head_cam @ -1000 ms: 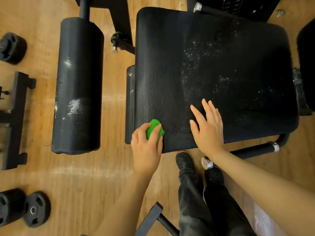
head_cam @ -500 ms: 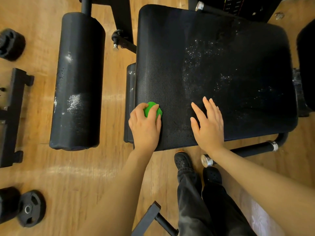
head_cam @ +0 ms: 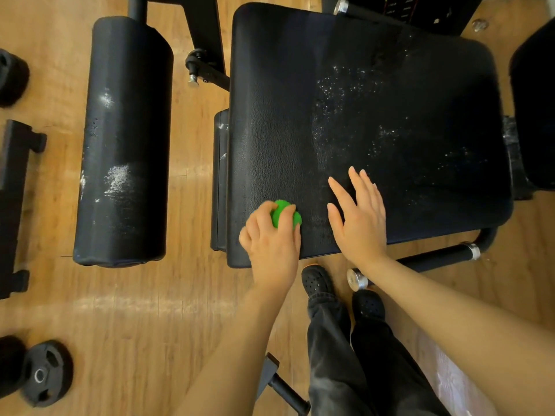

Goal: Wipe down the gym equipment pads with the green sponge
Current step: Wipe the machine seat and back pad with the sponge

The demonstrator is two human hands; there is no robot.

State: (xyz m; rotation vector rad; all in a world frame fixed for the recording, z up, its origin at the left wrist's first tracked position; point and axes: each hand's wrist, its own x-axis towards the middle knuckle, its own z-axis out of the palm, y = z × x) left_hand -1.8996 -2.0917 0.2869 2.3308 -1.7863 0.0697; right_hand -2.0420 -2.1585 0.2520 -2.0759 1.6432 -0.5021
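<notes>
Flat seat pad: large, black, grained vinyl, speckled white across its middle and right (left strip looks clean).
Roller pad: black cylinder to its left, white smears on its side.
Right hand: fingers straight, pressed flat on the seat pad's near edge.
Left hand: fingers curled round the sponge.
Green sponge: small, bright, mostly covered, pressed on the pad's near-left corner.

No readable text, only blurred marks on the weight stack

bare forearms, dark grey trousers, black perforated clogs on both feet.
</notes>
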